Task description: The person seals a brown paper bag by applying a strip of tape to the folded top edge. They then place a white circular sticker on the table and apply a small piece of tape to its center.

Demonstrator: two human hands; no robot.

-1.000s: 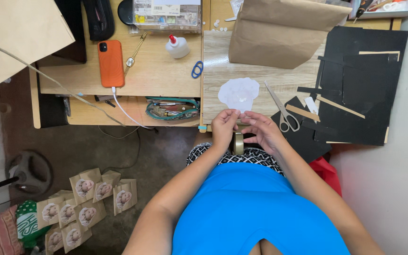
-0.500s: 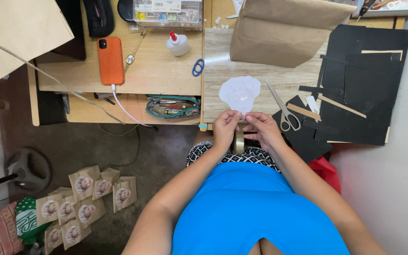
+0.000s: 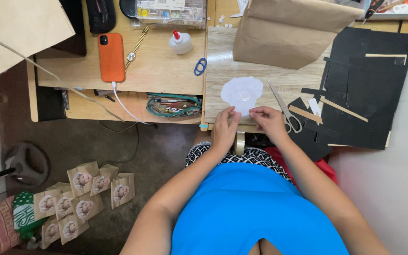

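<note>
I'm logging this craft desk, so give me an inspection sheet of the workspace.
Surface: wooden desk, light board on top.
Job's things: white cutout on the board; tape roll below the hands.
Clutter: scissors, glue bottle, orange phone, brown bag, black card.
Hands: left hand and right hand at the cutout's lower edge.
Cables: white cable in the phone.
Surroundings: small paper bags on the floor.
</note>
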